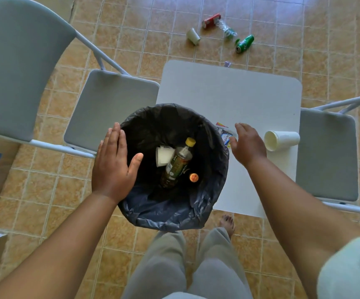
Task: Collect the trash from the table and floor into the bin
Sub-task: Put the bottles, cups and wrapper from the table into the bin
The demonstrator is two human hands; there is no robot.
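The bin (174, 219), lined with a dark bag, stands against the near-left corner of the table (228, 93). It already holds a bottle (178, 162) and a white cup (164, 157).

Key relation: the wrappers (225, 134) lie on the table just beside the bin's right rim, directly under the fingertips of the right hand (249, 145). The paper cup (281, 140) lies on its side just to the right of that hand. Its long axis runs left to right and its mouth faces the hand. The right hand is the nearer hand to both items; the left hand (114, 162) is on the far side of the bin.

Hand state:
- Left hand: flat, fingers straight and together, thumb spread. It lies over the bin's left rim and holds nothing. Contact with the rim cannot be confirmed.
- Right hand: palm down, fingers relaxed and slightly bent, holding nothing. Whether the fingertips touch the wrappers cannot be determined.

Remaining floor items lie well beyond the table's far edge: a red can (211, 20), a crushed bottle (227, 29), a green can (244, 43) and a fallen cup (193, 36). Judgement: the table items come first, and a short move carries them left into the bin.
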